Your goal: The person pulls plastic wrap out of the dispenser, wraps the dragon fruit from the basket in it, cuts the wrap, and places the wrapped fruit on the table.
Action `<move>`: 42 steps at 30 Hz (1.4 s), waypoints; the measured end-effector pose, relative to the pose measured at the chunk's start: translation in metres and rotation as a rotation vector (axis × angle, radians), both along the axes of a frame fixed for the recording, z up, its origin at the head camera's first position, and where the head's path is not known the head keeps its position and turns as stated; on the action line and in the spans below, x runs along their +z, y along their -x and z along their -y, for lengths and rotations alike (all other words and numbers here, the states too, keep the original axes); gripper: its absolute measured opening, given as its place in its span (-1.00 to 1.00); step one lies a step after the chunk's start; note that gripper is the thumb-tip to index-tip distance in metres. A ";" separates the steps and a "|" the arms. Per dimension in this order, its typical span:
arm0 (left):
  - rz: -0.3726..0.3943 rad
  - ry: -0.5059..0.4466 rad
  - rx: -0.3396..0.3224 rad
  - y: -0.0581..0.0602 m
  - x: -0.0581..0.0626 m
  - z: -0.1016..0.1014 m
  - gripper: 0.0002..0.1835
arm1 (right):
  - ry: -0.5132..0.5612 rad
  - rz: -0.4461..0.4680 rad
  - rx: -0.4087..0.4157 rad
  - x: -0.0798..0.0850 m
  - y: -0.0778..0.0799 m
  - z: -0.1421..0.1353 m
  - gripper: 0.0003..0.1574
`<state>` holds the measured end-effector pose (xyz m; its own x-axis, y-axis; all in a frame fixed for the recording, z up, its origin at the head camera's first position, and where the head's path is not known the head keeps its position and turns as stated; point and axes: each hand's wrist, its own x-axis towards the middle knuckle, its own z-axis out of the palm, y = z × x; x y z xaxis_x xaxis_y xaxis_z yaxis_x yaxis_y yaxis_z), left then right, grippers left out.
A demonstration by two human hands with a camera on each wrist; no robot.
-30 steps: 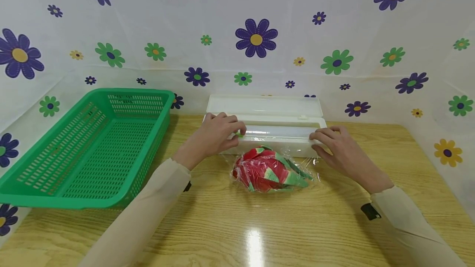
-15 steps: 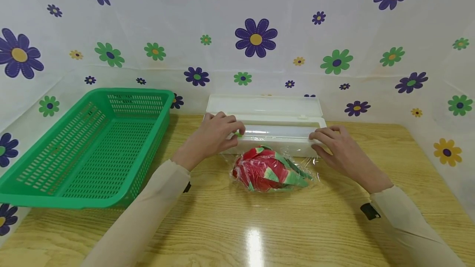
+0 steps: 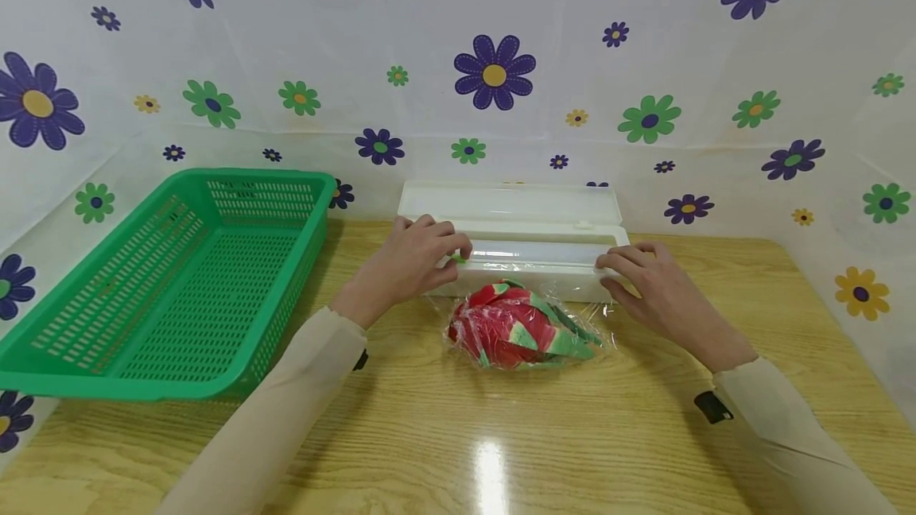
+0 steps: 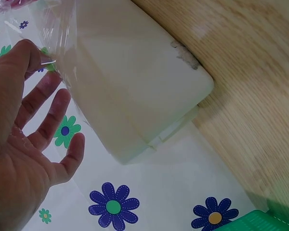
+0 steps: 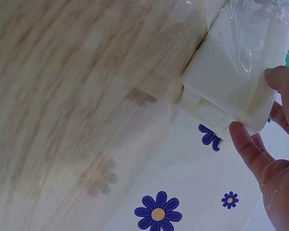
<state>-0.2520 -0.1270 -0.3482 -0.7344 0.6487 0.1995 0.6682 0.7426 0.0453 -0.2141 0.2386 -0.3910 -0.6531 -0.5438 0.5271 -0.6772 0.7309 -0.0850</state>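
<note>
A long white cling film box (image 3: 565,289) lies across the table, its lid (image 3: 510,203) raised at the back and a roll of film (image 3: 547,251) inside. My left hand (image 3: 418,257) is over the box's left part, thumb and forefinger pinching a small green slider (image 3: 460,259) at the front edge. The right end of the box is held by my right hand (image 3: 654,292), thumb (image 5: 277,77) on the front and a finger at the end. Clear film runs from the box over a red and green dragon fruit (image 3: 511,328), which lies wrapped just before it.
On the left stands a green plastic basket (image 3: 289,292) with slotted walls. A white cloth with printed flowers (image 3: 429,22) hangs behind and around the wooden table (image 3: 572,435).
Hardly anything differs. Both hands stay at the box, and the dragon fruit lies in the same spot.
</note>
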 end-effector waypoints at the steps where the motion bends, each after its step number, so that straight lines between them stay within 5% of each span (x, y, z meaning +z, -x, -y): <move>1: 0.001 0.002 0.002 0.000 0.000 0.000 -0.89 | -0.001 0.001 -0.001 0.000 0.000 0.000 -0.69; 42: -0.019 -0.012 0.018 0.000 -0.003 0.007 -0.87 | 0.014 -0.004 0.006 -0.001 -0.001 0.001 -0.68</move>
